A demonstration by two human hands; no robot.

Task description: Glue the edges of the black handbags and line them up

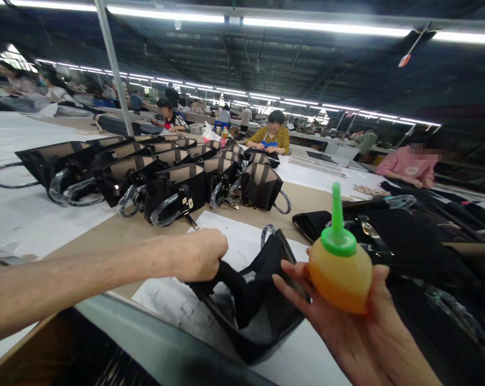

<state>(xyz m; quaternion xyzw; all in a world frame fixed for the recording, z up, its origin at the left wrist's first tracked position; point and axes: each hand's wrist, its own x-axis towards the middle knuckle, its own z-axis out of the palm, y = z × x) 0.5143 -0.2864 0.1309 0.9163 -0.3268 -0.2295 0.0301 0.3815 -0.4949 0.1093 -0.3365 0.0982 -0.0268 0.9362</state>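
An open black bag (pixel 262 316) sits on white paper at the table's near edge, its opening facing up. My left hand (pixel 204 254) is closed on the bag's black fabric at its left rim. In my right hand (pixel 347 316) rests a round squeeze bottle (pixel 341 276) with orange contents and a green cap and nozzle pointing up. The outstretched fingers of that hand touch or nearly touch the bag's right rim; which of the two I cannot tell.
Rows of finished-looking black bags (pixel 176 195) stand at the back left. More black bags (pixel 415 241) lie piled on the right. A person in yellow (pixel 272 136) and one in pink (pixel 409 163) sit across the table. A metal edge (pixel 146 340) runs along the front.
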